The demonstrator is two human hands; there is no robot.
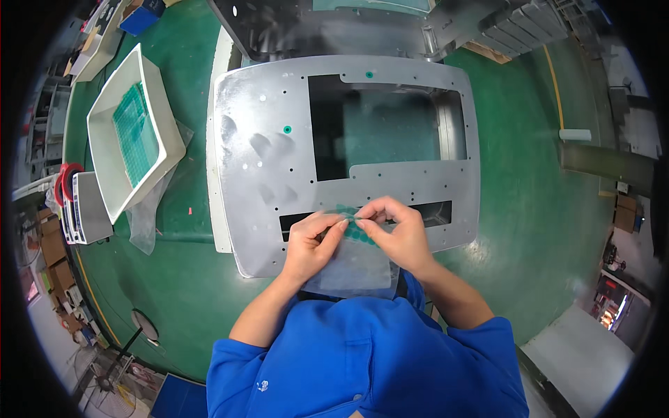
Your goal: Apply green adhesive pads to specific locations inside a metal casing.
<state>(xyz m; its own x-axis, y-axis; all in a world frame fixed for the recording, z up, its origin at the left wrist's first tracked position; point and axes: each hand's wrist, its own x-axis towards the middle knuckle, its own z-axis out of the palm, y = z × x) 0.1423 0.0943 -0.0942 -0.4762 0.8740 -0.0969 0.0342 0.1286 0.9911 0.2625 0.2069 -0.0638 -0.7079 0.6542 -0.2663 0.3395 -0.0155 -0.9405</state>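
A sheet of round green stickers (pixel 360 235) on clear backing film (pixel 352 273) hangs between my hands, over the near edge of a grey metal panel (pixel 258 157). My left hand (pixel 312 244) pinches the sheet's upper edge with thumb and forefinger. Close beside it, the fingertips of my right hand (pixel 398 233) are pressed together at the same edge; whether a single sticker is between them is too small to tell. The panel has a large opening, a narrow slot partly hidden by my hands, and several small holes. One green ring sticker (pixel 287 129) lies left of the opening, another green ring sticker (pixel 369 74) above it.
To the left, a tilted white bin (pixel 104 150) holds green gridded sheets (pixel 136 129), with plastic film (pixel 143 223) under it. Red-handled scissors (pixel 67 182) stand by a box (pixel 92 209). Behind the panel rises a dark metal housing (pixel 334 31). A pale board (pixel 582 359) is at lower right.
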